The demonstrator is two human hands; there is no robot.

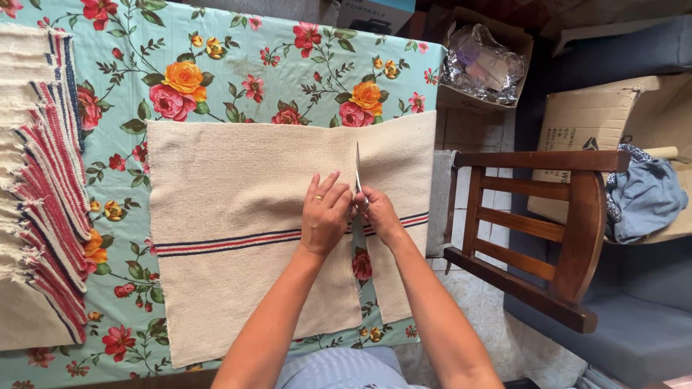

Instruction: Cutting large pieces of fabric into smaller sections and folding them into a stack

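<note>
The surface [238, 65] wears a glossy turquoise cover printed with roses, and on it lies a big cream cloth [231, 216], coarse-woven, with a thin band of red and navy stripes across it. A cut runs up from the near edge, already past the stripes, splitting the cloth into a wide left piece and a narrow right strip. To keep that cut straight, I judge the weave should stay flat and taut just beside the blades, with short snips following one thread line. The left hand [326, 212] presses flat on the cloth, fingers together, touching the right. The right hand [376, 210] is closed round the scissors [357, 171], slim steel blades pointing away. A stack of matching fringed cloths [40, 187] sits far left; a wooden chair [537, 230] stands right.
</note>
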